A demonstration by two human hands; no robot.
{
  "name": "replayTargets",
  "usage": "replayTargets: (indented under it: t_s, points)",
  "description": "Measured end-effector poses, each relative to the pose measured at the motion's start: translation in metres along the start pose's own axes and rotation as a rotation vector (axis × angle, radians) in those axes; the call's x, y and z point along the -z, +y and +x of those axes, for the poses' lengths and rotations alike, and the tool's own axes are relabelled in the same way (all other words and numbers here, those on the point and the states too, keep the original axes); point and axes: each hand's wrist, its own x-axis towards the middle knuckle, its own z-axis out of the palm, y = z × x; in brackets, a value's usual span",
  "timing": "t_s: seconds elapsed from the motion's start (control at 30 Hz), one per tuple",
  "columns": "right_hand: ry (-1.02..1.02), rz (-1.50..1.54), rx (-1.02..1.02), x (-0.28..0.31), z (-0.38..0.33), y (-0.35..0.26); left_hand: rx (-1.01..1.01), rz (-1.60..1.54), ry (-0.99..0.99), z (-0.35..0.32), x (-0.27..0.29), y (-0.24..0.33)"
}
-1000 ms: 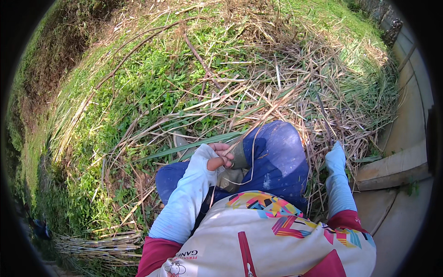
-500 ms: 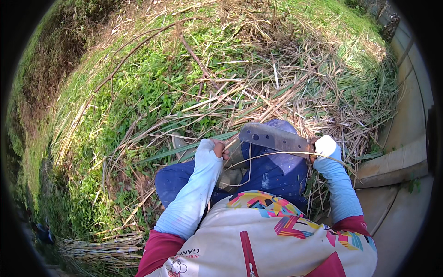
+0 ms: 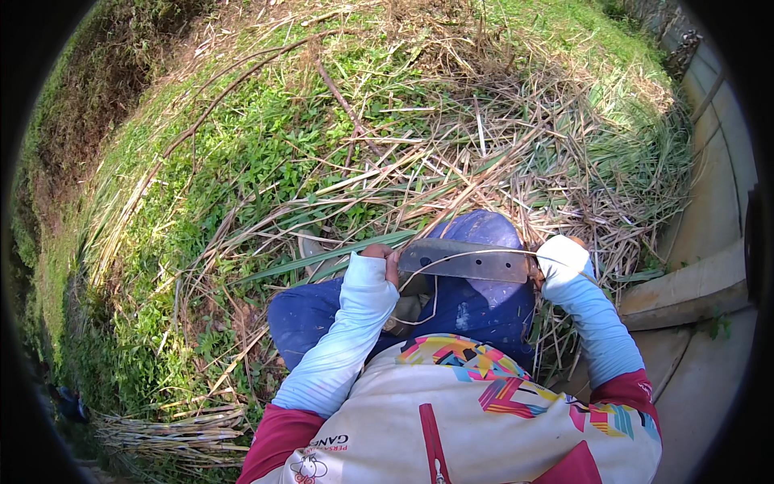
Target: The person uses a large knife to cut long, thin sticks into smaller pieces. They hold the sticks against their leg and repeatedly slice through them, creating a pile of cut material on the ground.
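Note:
My right hand is closed around the handle end of a machete, a broad dark blade with several round holes along it. The blade lies level above my knee, its blunt tip pointing left. My left hand is closed beside that tip, its thumb up. A thin pale plant strip arches across the blade from the right hand to the left fingers, which seem to pinch it. Its bent length hangs below toward my lap. The fingertips of the left hand are partly hidden.
Blue-trousered legs are folded under the blade. Dry and green cut leaves cover the ground ahead. A bundle of cut stalks lies at lower left. A long bent branch lies farther off, and a pale wall runs along the right.
The machete has dropped slightly and shifted left, turning more level, so its tip now meets my left hand. The strip now arches higher over the blade.

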Motion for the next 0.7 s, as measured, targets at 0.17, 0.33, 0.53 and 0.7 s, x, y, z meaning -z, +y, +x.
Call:
replayTargets:
  t_s: [0.17,0.33,0.53,0.7]
  points:
    - [0.047,0.077,-0.027,0.007,0.0,-0.004,-0.184,-0.018,0.018,-0.005,0.005,-0.005]
    - [0.172,0.074,-0.064,-0.004,0.003,-0.003,-0.193,-0.066,-0.033,-0.015,0.002,-0.005]
    - [0.076,0.203,-0.011,0.014,-0.007,-0.044,0.619,-0.432,-0.48,-0.005,-0.002,-0.009]
    - [0.201,0.195,0.025,-0.022,-0.004,-0.045,0.345,-0.208,-0.416,-0.016,-0.012,-0.016]
